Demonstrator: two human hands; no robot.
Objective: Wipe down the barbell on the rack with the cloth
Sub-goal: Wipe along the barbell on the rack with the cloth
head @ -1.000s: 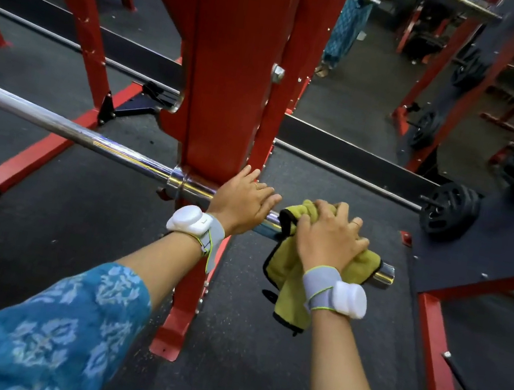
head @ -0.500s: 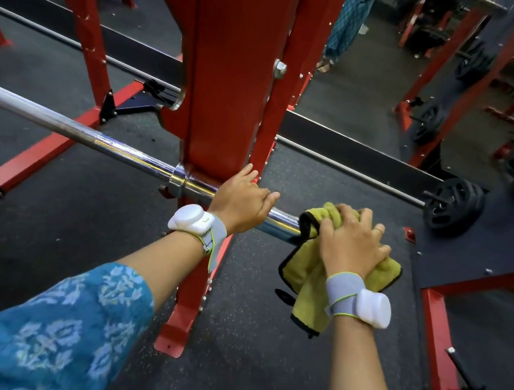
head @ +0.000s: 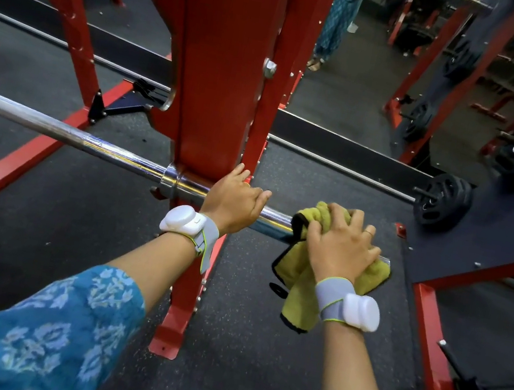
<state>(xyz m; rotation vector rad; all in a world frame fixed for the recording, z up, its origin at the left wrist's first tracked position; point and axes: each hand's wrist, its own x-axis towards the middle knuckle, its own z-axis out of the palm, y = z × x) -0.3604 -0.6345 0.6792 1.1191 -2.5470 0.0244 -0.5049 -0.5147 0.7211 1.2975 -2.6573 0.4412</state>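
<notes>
The chrome barbell (head: 70, 132) lies level across the red rack (head: 220, 85), its thicker sleeve running under the gripping left hand (head: 233, 202). The yellow-green, dark-edged cloth (head: 300, 292) wraps the sleeve's end beneath the right hand (head: 339, 244), loose folds hanging below that wrist.

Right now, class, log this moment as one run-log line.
task: wipe bar | left hand: grips bar beside upright | right hand: holds cloth wrapped over bar end | cloth: partly hanging
</notes>
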